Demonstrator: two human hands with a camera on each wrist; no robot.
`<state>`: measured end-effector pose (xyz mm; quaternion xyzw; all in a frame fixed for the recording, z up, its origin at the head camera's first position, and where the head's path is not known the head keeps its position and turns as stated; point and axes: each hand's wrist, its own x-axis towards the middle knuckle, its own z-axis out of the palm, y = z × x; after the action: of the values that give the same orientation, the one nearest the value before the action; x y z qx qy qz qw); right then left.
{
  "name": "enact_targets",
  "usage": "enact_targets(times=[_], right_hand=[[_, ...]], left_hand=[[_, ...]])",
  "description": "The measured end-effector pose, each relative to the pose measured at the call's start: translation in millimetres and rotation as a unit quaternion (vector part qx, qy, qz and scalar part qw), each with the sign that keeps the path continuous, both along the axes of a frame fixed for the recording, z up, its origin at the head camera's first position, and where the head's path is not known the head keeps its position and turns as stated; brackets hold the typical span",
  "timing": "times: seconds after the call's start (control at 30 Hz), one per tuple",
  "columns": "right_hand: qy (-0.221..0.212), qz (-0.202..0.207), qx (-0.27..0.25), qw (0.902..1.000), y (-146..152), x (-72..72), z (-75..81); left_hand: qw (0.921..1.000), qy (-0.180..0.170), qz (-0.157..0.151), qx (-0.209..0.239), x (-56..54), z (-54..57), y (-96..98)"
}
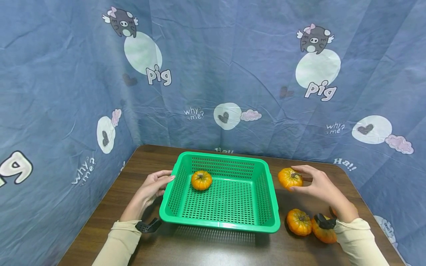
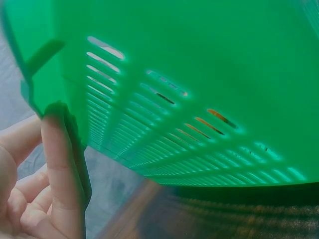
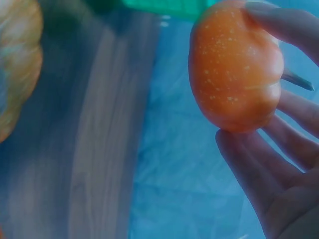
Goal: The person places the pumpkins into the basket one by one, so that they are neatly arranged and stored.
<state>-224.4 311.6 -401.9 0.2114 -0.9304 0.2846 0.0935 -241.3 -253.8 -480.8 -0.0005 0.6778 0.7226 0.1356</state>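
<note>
A green plastic basket (image 1: 219,224) with slotted walls and floor lies in front of me. One small orange pumpkin (image 1: 201,180) sits inside it, towards the left back. My left hand (image 1: 154,187) holds the basket's left rim, and in the left wrist view its fingers (image 2: 59,164) are against the green edge. To the right of the basket, my right hand (image 1: 316,183) pinches another small pumpkin (image 1: 287,178) between thumb and fingers. The right wrist view shows this held pumpkin (image 3: 234,69) above the tabletop, its dark stem turned towards the palm.
More pumpkins lie on the brown wooden table (image 1: 199,247) at the right: a front one (image 1: 298,222), one partly covered by the wrist strap (image 1: 324,233), and another mostly hidden behind the right wrist. A blue printed cloth (image 1: 253,66) hangs behind and beside the table.
</note>
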Motion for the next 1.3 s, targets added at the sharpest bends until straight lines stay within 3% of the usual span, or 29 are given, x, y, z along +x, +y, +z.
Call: enact_targets(times=[0.13,0.47,1.1,1.3], right_hand=[[-0.003,0.012,-0.002,0.9999,-11.2,-3.5,4.3],[-0.062,0.043,-0.026,0.9968,-38.9,-13.5,14.7],[-0.060,0.109,0.011,0.9921,-94.3,-31.7,18.8],[-0.094,0.121,0.012,0.9881,-110.0,-36.5,17.4]], left_hand=[[1.0000,0.002,-0.001,0.004,0.3,0.0,0.1],[1.0000,0.003,0.001,0.004,0.1,-0.2,0.1],[1.0000,0.004,0.002,-0.001,0.4,0.0,-0.2],[1.0000,-0.001,0.002,0.003,1.6,0.3,-0.4]])
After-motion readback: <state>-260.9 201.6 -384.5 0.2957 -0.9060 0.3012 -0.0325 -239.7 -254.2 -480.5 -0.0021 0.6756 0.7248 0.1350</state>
